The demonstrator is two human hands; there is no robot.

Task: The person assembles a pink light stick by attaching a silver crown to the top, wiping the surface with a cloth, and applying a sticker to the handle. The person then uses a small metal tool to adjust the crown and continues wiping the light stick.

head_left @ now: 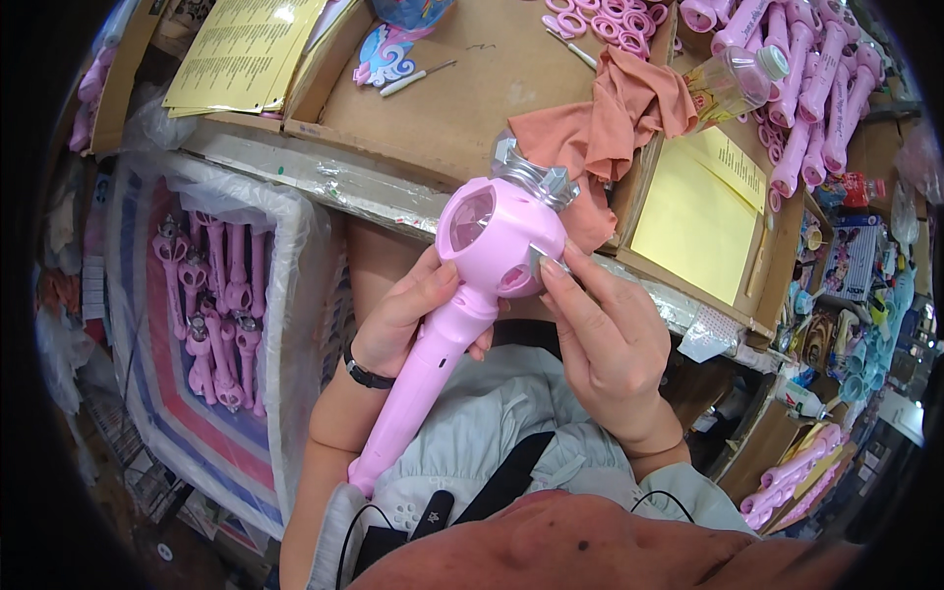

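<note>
Firmly, the left hand (411, 313) gripped the pink wand (462, 295) below its head, steadying it while right hand (602, 339) fingertips pinched a small silver piece (542, 257) against the head.

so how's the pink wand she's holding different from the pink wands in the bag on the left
The held wand is gripped by the left hand and touched by the right hand; the bagged wands lie untouched in a clear plastic bag. The held wand tilts with its silver crown up; the bagged wands lie flat in rows. The held wand looks far larger, being nearer the camera. Both are pink with silver tops.
</note>
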